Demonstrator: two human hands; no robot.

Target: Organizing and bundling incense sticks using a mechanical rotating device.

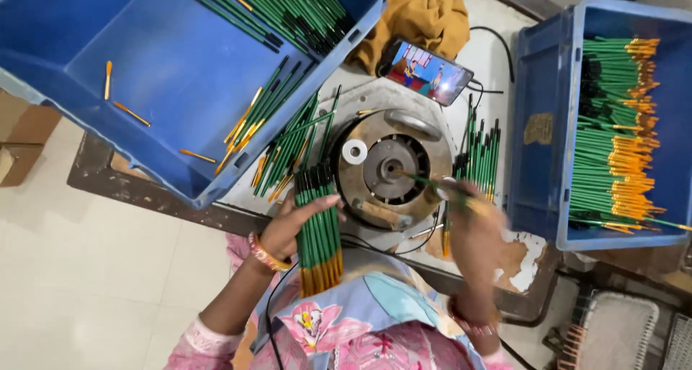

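- The left hand [292, 222] is closed around a bundle of green brushes [318, 229], held upright in the head view, orange ends toward the person; it sits just left of the round metal machine [393, 170] on the tabletop [497, 74]
- The right hand [472, 229], blurred, pinches a single green brush [425, 180], its tip at the machine's centre hub
- More green brushes [479, 157] stand in a row just right of the machine; loose ones [288, 143] lie to its left
- A left blue crate [166, 74] holds scattered brushes; a right blue crate [537, 125] is packed with them
- A phone [429, 72] with a lit screen lies behind the machine, beside a mustard cloth [422, 13]
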